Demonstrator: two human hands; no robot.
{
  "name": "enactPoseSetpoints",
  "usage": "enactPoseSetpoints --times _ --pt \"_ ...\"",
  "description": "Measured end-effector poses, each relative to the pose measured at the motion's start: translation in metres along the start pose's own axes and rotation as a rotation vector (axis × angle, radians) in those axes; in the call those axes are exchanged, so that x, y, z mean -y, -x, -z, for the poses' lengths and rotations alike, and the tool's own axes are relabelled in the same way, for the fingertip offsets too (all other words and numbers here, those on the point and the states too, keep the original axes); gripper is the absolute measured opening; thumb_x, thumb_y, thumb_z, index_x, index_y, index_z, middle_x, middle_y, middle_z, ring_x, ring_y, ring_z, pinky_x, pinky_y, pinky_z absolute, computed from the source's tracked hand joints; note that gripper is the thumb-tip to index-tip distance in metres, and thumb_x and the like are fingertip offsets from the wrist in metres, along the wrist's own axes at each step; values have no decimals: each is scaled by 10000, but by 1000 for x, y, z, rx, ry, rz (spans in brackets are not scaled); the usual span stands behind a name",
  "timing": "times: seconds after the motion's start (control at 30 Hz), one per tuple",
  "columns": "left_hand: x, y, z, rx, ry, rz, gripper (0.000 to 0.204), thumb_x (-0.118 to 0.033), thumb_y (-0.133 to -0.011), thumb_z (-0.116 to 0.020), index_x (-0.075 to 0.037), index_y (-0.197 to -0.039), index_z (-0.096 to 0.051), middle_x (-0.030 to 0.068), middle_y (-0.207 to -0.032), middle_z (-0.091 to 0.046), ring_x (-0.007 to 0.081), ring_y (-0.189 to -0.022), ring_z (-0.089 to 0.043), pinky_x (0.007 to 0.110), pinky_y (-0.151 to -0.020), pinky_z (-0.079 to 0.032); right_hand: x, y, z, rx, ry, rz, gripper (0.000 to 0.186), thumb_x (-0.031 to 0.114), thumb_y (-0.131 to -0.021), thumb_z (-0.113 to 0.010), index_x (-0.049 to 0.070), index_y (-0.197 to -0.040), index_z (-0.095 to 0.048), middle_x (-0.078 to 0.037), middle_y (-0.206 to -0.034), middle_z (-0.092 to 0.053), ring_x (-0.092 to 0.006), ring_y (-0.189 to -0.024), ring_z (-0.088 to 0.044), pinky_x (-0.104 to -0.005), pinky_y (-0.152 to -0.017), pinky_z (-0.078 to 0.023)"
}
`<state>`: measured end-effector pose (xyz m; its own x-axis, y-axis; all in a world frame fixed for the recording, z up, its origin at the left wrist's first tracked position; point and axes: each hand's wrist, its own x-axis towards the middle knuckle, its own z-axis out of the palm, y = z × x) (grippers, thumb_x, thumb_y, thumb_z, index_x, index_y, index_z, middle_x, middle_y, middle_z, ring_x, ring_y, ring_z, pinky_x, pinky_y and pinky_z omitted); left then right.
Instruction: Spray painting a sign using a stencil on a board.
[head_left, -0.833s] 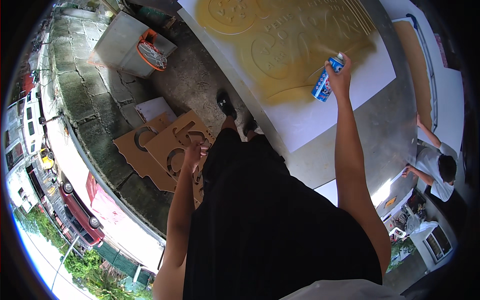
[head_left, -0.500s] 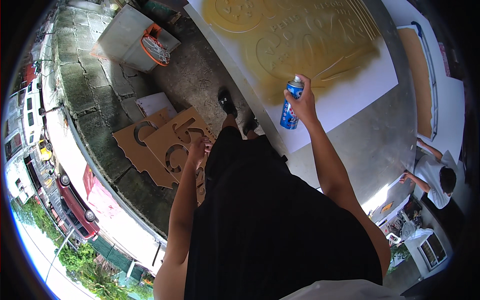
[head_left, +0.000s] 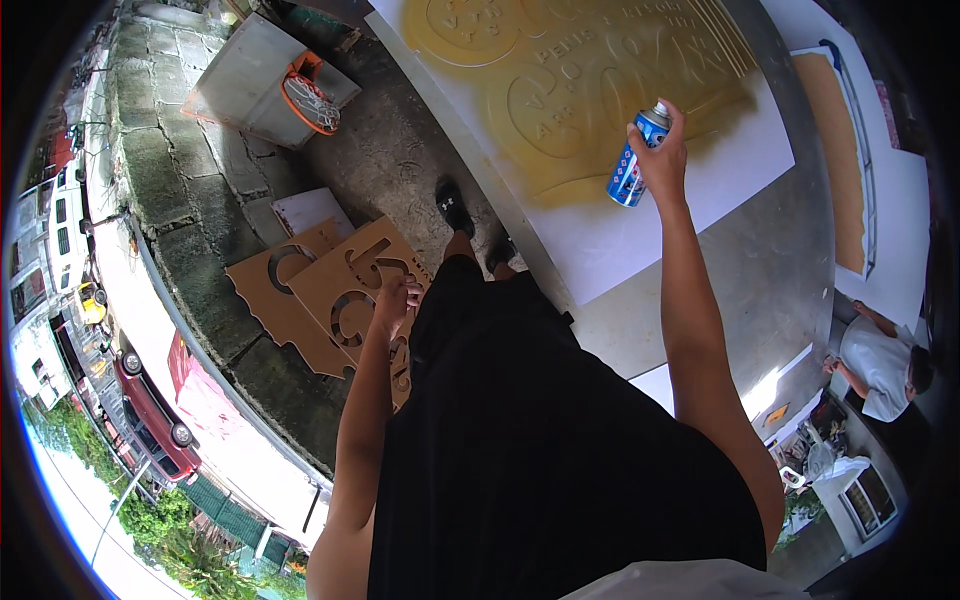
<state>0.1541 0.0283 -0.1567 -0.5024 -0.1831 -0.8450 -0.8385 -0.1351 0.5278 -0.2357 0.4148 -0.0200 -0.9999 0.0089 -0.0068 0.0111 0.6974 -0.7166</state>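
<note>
My right hand [head_left: 668, 160] is raised and grips a blue spray can [head_left: 634, 160] with a white cap, held in front of a large white board [head_left: 700, 190]. The board carries gold-yellow sprayed shapes of circles, letters and stripes [head_left: 590, 70]. My left hand [head_left: 393, 300] hangs by my hip, fingers loosely curled, holding nothing, close above brown cardboard stencils [head_left: 340, 290] lying on the ground. My black clothes fill the lower middle of the view.
A grey box with an orange coil [head_left: 300, 95] sits on the concrete at the upper left. A white sheet [head_left: 310, 210] lies by the stencils. Another white panel with a tan area [head_left: 850, 170] stands at the right. A person in white [head_left: 880, 360] crouches at the far right.
My right hand with the spray can swung left across the board, then back right and upward to the painted area's lower edge. My left hand has stayed by my hip.
</note>
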Motion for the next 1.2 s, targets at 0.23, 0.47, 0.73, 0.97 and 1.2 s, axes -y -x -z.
enactPoseSetpoints --times 0.23,0.47,0.73,0.97,1.2 --pt "2 4 -2 -13 34 -16 430 -53 -1020 -386 31 -1398 -571 126 -1126 -757 161 -848 -680 317 -820 -560 -58 -46 7 -120 28 14 707 316 -881 -822 113 -1458 -468 -246 -1270 -658 -413 -1096 -682 -489 -965 -538" --pt "6 9 -8 -26 9 -8 423 -44 -1019 -369 22 -1382 -576 123 -1133 -752 156 -833 -670 307 -802 -550 -23 17 -34 90 -75 26 669 268 -892 -817 144 -1451 -472 -209 -1316 -646 -399 -1137 -675 -483 -990 -537" --pt "0 0 -9 -11 -28 -46 420 -48 -1017 -367 16 -1370 -586 106 -1120 -753 154 -829 -668 302 -783 -538 14 92 -80 310 -167 70 688 261 -876 -823 132 -1452 -470 -213 -1342 -627 -408 -1179 -662 -470 -1012 -530" --pt "-1 3 -5 -20 -2 -19 418 -48 -1006 -380 18 -1365 -584 100 -1114 -753 153 -839 -670 303 -797 -538 44 70 -60 254 -169 202 732 275 -859 -838 137 -1474 -464 -211 -1368 -614 -406 -1211 -646 -469 -1040 -519" --pt "7 4 -6 -27 13 -25 407 -59 -1016 -384 20 -1361 -584 109 -1133 -755 159 -846 -673 301 -799 -537 0 -43 -25 -74 -4 48 709 320 -876 -831 135 -1456 -468 -225 -1293 -653 -391 -1117 -682 -484 -978 -536"
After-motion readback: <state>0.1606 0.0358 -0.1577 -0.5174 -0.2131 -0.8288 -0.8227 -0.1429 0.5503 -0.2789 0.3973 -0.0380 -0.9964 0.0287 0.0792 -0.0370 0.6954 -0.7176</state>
